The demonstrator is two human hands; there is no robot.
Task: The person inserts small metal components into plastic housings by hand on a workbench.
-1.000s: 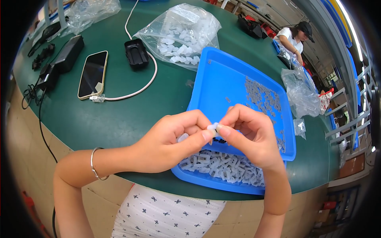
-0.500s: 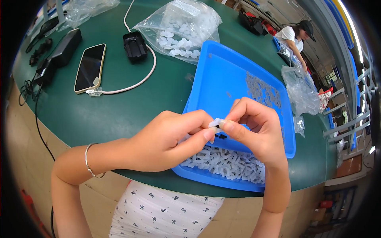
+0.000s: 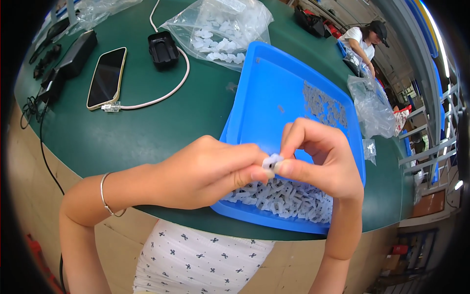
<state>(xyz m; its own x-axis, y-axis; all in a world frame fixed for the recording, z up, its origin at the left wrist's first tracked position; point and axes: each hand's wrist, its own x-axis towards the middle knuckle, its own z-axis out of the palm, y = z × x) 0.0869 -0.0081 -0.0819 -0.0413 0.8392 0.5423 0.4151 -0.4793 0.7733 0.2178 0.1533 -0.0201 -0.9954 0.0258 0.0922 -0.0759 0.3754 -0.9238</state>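
Between my two hands is a small white plastic piece [image 3: 271,161] with a dark spot on it. My left hand [image 3: 210,171] pinches its left side between thumb and forefinger. The thumb and forefinger of my right hand [image 3: 320,164] grip it from the right. Both hands hover over the near end of a blue tray [image 3: 267,110], which has small grey parts [image 3: 324,107] spread along its far right side. Beneath it, a second blue tray [image 3: 262,219] holds a heap of white plastic pieces [image 3: 286,201], several with dark spots. My fingertips hide part of the held piece.
A clear bag of white pieces [image 3: 220,41] lies behind the trays. To the left are a phone [image 3: 106,78], its cable [image 3: 161,97], a black holder [image 3: 163,50] and a black power adapter [image 3: 78,54]. Another person [image 3: 364,41] works at the far right beside clear bags [image 3: 372,105].
The white piece has been turned in my fingers, so its dark spot now faces up. My right hand has shifted slightly down and right. The whole view has moved a little.
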